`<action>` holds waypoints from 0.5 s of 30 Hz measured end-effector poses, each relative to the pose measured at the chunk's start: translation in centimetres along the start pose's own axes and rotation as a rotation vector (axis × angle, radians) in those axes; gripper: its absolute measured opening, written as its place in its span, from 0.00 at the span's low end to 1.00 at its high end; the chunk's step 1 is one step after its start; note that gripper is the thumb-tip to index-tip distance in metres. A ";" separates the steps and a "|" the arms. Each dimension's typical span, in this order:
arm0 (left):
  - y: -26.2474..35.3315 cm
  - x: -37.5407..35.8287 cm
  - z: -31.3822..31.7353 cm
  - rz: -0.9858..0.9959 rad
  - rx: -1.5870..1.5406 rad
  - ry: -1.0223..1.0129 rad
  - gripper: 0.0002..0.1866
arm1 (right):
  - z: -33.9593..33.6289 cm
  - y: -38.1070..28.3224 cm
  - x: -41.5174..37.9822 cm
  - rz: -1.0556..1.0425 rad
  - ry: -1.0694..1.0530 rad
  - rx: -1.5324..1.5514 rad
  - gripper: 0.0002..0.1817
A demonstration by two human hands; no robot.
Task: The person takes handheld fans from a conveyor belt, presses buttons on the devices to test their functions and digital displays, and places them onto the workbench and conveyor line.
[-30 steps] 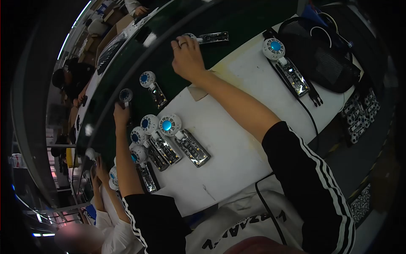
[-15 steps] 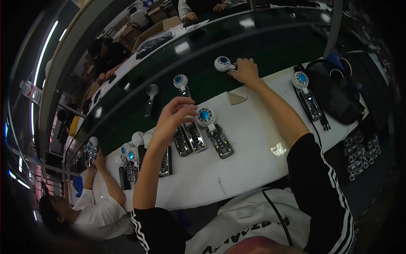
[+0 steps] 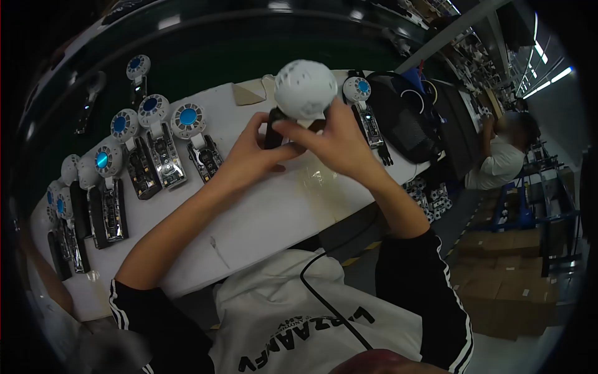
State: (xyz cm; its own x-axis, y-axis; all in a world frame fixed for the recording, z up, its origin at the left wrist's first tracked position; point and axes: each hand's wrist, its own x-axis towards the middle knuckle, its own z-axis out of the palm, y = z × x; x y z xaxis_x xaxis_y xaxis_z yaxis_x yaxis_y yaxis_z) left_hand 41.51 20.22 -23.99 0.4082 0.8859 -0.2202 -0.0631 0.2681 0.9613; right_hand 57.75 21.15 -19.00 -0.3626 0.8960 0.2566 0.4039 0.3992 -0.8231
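Note:
A handheld fan (image 3: 305, 87) with a round white slotted head is held up above the table, its head toward me. My right hand (image 3: 336, 140) is closed around the fan just below the head. My left hand (image 3: 261, 149) grips the dark handle from the left side, fingers bent around it. Much of the handle is hidden by my hands. Left of my hands, several similar fans lie on the table, among them one with a blue centre (image 3: 188, 116) and an open handle showing a circuit board (image 3: 205, 159).
Beyond the white table (image 3: 205, 249) runs a dark green conveyor (image 3: 205, 50) carrying another fan (image 3: 138, 67). To the right lie a fan with a cable (image 3: 358, 89) and a black mesh bag (image 3: 405, 118). A brown cardboard piece (image 3: 249, 95) lies near the far edge. Co-workers sit on both sides.
My right hand has brought a fan from the conveyor edge to above the table. My left hand has left the row of fans and joined it on the handle. The view has turned right.

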 end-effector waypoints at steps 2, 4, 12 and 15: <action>-1.9 -0.5 0.8 -0.002 -0.045 0.026 0.29 | 1.0 0.4 -3.1 0.009 -0.026 -0.157 0.29; -3.4 -1.0 1.2 0.474 0.402 0.032 0.25 | 0.3 0.3 -4.1 -0.096 -0.093 -0.212 0.30; -5.0 -3.4 0.5 0.653 0.348 -0.023 0.20 | -7.1 9.4 -2.7 0.127 0.190 -0.996 0.27; -5.4 -4.4 0.9 0.732 0.500 -0.017 0.20 | -7.0 11.1 -2.0 0.356 0.189 -1.139 0.31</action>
State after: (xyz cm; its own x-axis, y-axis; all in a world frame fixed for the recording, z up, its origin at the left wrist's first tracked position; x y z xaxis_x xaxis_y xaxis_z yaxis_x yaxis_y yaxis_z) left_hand 40.87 14.56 -28.05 0.4353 0.7635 0.4770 0.0901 -0.5641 0.8207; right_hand 68.80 25.12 -25.08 0.0094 0.9671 0.2544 0.9993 -0.0180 0.0316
